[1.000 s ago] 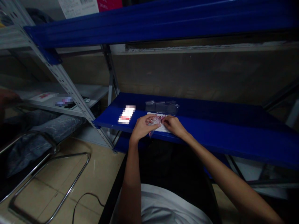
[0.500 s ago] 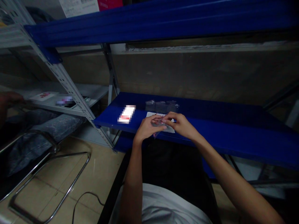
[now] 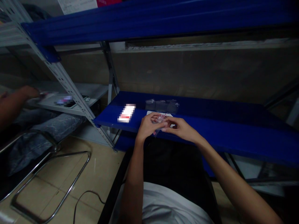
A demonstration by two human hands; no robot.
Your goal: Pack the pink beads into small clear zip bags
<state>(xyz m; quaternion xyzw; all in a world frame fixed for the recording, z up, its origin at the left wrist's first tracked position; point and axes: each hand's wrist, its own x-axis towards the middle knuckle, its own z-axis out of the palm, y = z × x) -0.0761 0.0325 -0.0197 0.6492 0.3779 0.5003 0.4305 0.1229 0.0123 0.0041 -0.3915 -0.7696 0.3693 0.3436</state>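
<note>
Between my hands, over the front edge of the blue shelf [image 3: 205,130], is a small clear plastic bag [image 3: 159,119] with pink-red spots on or in it. My left hand [image 3: 149,126] is closed on the bag from the left, thumb pointing right. My right hand [image 3: 179,127] grips it from the right, with fingertips close to my left thumb. Partly hidden beneath the hands lies a white sheet [image 3: 151,113]. Behind it, several clear plastic bags [image 3: 162,106] lie side by side on the shelf.
Left of my hands a bright blurred-out rectangle [image 3: 126,113] lies on the shelf. A blue beam [image 3: 149,23] crosses above. At far left are another person's arm [image 3: 14,101], a grey shelf [image 3: 95,91] and a metal chair frame [image 3: 67,186]. A cable [image 3: 87,192] runs along the floor.
My right hand has turned and lowered slightly beside the bag, and more of the pink-spotted plastic shows. The other person's arm at the left has moved right over the grey shelf.
</note>
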